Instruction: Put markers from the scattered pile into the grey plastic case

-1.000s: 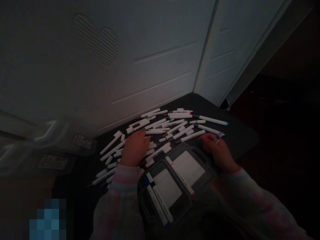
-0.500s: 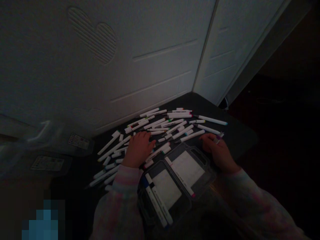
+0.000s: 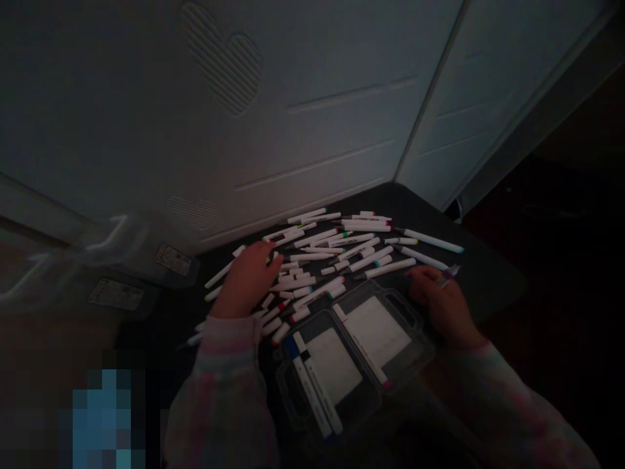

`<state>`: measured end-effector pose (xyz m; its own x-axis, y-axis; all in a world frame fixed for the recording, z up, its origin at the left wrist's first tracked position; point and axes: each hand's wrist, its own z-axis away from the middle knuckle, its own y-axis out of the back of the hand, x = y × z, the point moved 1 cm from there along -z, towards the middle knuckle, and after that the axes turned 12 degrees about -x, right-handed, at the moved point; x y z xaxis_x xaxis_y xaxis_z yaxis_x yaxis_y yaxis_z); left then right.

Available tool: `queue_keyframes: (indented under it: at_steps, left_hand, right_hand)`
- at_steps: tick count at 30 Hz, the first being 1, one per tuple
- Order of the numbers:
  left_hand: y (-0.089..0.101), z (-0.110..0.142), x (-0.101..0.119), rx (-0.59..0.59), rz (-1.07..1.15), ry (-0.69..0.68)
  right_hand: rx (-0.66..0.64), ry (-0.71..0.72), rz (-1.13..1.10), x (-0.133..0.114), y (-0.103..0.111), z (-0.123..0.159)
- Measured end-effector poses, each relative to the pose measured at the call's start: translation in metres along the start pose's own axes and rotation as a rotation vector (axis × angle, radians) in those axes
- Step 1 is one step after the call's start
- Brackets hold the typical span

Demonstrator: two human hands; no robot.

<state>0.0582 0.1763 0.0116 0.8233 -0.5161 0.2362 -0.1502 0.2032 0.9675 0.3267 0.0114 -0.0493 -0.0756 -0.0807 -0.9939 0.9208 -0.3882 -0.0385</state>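
Note:
Fingers apart, my left hand (image 3: 249,277) reaches over the left part of a spread of white markers (image 3: 361,264) with coloured ends; whether its fingertips touch any is hard to see. My right hand (image 3: 442,303) is closed on a short white and purple marker piece (image 3: 448,275), just right of the case; how much of it lies inside the fist is hidden. Between my forearms lies an opened clear plastic case (image 3: 354,397). A blue-capped marker (image 3: 310,394) and a black-banded marker (image 3: 319,384) rest in its left half, and a pink-ended marker (image 3: 361,345) along its right half.
The dark table (image 3: 488,280) stands against a white panelled wall (image 3: 312,143) with heart-shaped reliefs. Loose caps (image 3: 280,333) lie among the markers. At the left is clear plastic packaging (image 3: 92,260) with labels. The light is very dim.
My left hand has shifted left across the markers, uncovering several caps and markers near the case. My right hand still grips the purple and white piece. The whole view has shifted slightly.

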Motion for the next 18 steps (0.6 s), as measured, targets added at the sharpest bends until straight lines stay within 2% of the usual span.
queue_keyframes:
  at_steps: [4, 7, 13, 18]
  left_hand:
    - [0.023, 0.012, -0.042, 0.018, 0.043, 0.226]
    - [0.022, 0.016, -0.057, -0.035, 0.046, 0.272]
    - [0.001, 0.007, -0.055, -0.184, 0.047, 0.269]
    - [-0.004, 0.003, -0.05, -0.255, 0.04, 0.291]
  right_hand:
    - [0.004, 0.001, 0.007, -0.001, 0.0, 0.0]
    - [0.03, -0.024, 0.004, -0.002, -0.001, 0.001]
    - [0.035, -0.016, 0.025, -0.001, 0.0, 0.001]
    - [0.054, 0.009, 0.059, 0.002, 0.002, 0.0]
